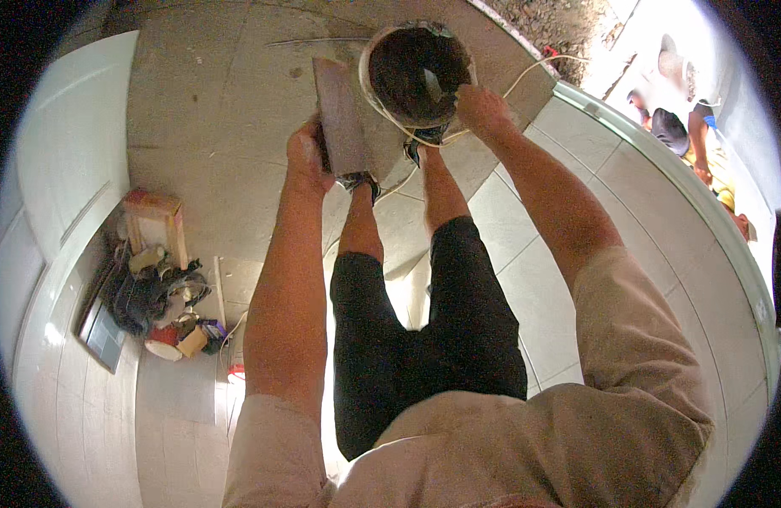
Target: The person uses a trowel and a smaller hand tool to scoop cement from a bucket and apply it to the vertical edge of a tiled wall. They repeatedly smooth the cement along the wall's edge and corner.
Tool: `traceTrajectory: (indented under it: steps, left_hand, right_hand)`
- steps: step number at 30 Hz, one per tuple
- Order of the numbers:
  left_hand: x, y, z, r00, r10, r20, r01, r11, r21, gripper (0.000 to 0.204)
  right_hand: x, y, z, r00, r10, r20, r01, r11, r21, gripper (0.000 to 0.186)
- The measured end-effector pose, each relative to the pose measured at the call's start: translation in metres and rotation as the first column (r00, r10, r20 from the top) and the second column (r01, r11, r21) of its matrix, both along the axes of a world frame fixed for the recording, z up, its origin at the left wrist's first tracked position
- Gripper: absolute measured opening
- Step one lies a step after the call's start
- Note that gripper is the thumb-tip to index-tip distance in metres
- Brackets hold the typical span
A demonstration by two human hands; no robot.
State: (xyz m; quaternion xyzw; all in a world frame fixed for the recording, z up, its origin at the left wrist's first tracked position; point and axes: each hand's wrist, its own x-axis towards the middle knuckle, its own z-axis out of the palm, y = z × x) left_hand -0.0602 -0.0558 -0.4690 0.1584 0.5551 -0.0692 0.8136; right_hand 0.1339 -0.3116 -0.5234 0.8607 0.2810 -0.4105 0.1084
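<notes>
1. Brown wooden frame plus a jumbled heap, both well left of the bucket and closer to the body.
2. Concrete floor runs from that stuff over to the bucket.
3. Left hand is left of the bucket, closed on the left side of a flat grey-brown board. So the board's between hand and bucket, right beside the rim; can't tell if they touch.
4. Bucket's got dark stuff inside.
5. Right hand is curled at the bucket's right rim. Honestly can't tell what it's gripping, if anything.
6. Pale cable loops from below the bucket out past its right.
7. Light tiles lie right of and below the bucket, bounded by a pale edge strip farther right.
</notes>
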Motion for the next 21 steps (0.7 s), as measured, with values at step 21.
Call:
traceTrajectory:
  steps: [21]
  left_hand:
    - [0.061, -0.022, -0.159, 0.982, -0.152, 0.113, 0.123, 0.966, 0.228, 0.043]
  right_hand:
    - [0.012, 0.016, -0.124, 0.926, 0.338, -0.168, -0.319, 0.939, 0.128, 0.029]
